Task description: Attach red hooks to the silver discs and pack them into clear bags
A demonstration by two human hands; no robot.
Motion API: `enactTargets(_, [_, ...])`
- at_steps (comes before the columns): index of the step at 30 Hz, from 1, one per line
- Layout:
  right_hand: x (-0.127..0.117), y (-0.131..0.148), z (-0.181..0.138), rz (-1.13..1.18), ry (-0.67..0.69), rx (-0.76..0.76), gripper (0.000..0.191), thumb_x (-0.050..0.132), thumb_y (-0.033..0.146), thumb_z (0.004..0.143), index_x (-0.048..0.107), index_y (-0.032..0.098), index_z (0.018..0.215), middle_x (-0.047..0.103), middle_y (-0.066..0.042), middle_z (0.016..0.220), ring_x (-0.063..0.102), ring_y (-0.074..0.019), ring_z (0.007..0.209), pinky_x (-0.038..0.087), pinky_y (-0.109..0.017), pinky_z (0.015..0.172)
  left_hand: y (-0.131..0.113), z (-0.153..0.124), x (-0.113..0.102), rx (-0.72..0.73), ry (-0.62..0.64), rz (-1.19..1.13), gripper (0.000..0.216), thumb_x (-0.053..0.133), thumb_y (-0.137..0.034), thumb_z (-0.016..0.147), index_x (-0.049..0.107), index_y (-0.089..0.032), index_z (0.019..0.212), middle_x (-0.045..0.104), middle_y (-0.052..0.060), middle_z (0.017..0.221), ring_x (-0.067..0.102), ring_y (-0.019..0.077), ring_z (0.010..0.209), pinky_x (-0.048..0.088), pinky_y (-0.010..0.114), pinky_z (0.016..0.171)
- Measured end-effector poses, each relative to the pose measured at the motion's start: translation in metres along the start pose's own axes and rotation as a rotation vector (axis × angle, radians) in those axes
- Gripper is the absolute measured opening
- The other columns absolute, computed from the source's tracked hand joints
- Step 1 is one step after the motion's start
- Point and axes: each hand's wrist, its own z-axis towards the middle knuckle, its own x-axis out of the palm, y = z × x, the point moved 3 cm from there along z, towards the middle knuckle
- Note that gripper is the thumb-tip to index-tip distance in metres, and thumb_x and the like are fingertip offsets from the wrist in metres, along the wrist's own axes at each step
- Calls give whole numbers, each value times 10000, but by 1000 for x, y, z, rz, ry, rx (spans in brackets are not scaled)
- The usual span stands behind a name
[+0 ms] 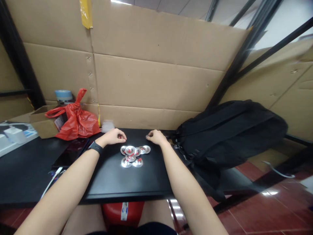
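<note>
Several small shiny metal discs [130, 150] with domed middles and red bits at their centres lie on the black table; they look like finger cymbals. Some overlap in a loose cluster. My left hand [114, 136], with a dark watch on its wrist, rests just behind the cluster on the left, its fingers curled in. A speck of red shows between them, too small to name. On the other side, behind the discs and apart from them, my right hand [155, 137] has thumb and forefinger pinched together. Something small and greyish is at its fingertips, unclear.
A black backpack [232, 133] lies along the table's right side. At the left are a red plastic bag [78, 120], a cardboard box [44, 122], a dark tablet-like slab [69, 153] and a white cable [51, 181]. A cardboard wall [151, 81] closes off the back.
</note>
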Motion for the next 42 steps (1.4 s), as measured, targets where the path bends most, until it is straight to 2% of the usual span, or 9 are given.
enactTargets(5, [4,-4,3,-54,30,7,325,704,446,797,735,243,1049,718,-80,1100,653,-240,1053,470,-303,886,-33,1,13,62,244,-118,300,748,-391,724,793,-183,935,739,34,763,617,132,643,422,200,579])
enactTargets(8, [6,-1,6,-49,-21,-106,432,699,404,811,667,206,1194,643,-118,1232,591,-253,1154,440,-334,968,-43,2,19,99,261,-79,196,746,-259,712,793,-212,896,734,4,741,631,123,661,417,183,599])
enactTargets(13, [8,15,6,28,-97,-268,418,690,298,814,634,184,1212,573,-130,1273,496,-258,1229,400,-380,1029,-53,3,23,105,182,72,94,704,-161,721,761,-216,772,706,-16,683,620,112,613,385,190,574])
enactTargets(17, [3,35,-2,178,-118,-326,367,701,278,795,660,202,1151,601,-103,1239,551,-241,1141,442,-386,982,-57,3,23,122,84,177,69,690,-170,734,723,-210,688,714,7,732,632,137,665,389,211,591])
enactTargets(24, [3,82,-28,830,288,-422,379,670,451,841,661,189,1113,719,-68,1011,682,-178,855,555,-305,740,-51,5,8,124,-243,-66,154,573,-273,881,700,-189,907,741,25,860,661,153,756,460,228,697])
enactTargets(29, [8,95,-30,1029,198,-418,478,803,365,710,644,178,1120,710,-90,1089,695,-197,932,560,-348,855,-46,6,2,96,-349,-160,180,588,-310,869,696,-168,891,748,37,867,669,163,763,482,245,711])
enactTargets(33, [8,77,-17,867,26,-321,469,782,351,731,648,176,1145,699,-112,1121,700,-192,884,559,-354,837,-29,6,-1,28,-373,-40,179,611,-328,852,703,-174,854,748,38,833,662,165,731,476,252,699])
enactTargets(37, [1,43,-3,376,-212,-277,399,775,267,728,695,159,1103,694,-131,1116,683,-215,921,526,-371,896,-1,3,0,-7,-269,-2,123,645,-291,812,692,-177,805,737,33,769,664,160,694,471,240,670])
enactTargets(42, [6,4,7,184,-178,-180,328,794,256,710,726,158,1016,743,-103,1008,690,-219,951,510,-310,880,19,-1,3,-28,-147,21,107,648,-262,793,707,-172,799,736,32,754,659,150,669,456,225,640])
